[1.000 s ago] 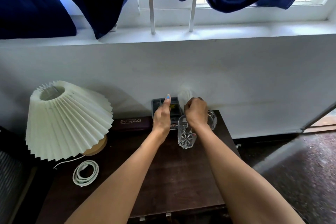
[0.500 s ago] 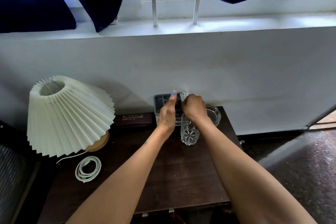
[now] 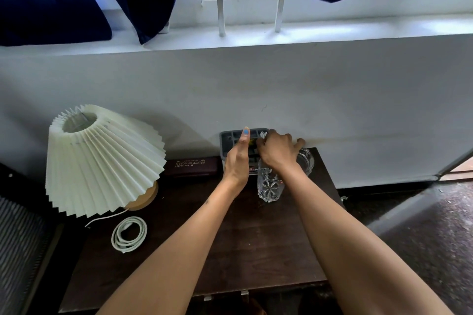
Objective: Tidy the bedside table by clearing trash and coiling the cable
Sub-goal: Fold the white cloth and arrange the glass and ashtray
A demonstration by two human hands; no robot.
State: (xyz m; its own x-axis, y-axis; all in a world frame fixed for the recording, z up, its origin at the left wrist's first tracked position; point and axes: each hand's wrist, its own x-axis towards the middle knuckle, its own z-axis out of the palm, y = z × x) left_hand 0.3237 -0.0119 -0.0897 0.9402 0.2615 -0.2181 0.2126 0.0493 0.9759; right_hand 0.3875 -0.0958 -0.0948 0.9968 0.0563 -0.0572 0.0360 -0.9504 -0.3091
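Observation:
On the dark wooden bedside table (image 3: pixel 256 245) a white cable (image 3: pixel 129 234) lies coiled near the front left. A grey compartment tray (image 3: pixel 227 137) stands at the back against the wall. My left hand (image 3: pixel 238 158) grips its front, thumb up along it. My right hand (image 3: pixel 277 152) reaches into the tray and is closed on a crumpled white wrapper (image 3: pixel 263 134), of which only a corner shows. A cut-glass tumbler (image 3: pixel 270 185) stands just below my right wrist.
A pleated white lamp (image 3: pixel 102 158) fills the table's left side, its cord running to the coil. A dark glasses case (image 3: pixel 190 165) lies by the wall. A glass ashtray (image 3: pixel 305 160) sits at the back right. Floor drops off to the right.
My right hand has brought the white wrapper down from in front of the wall into the tray, so most of it is now hidden. My left hand stays on the tray.

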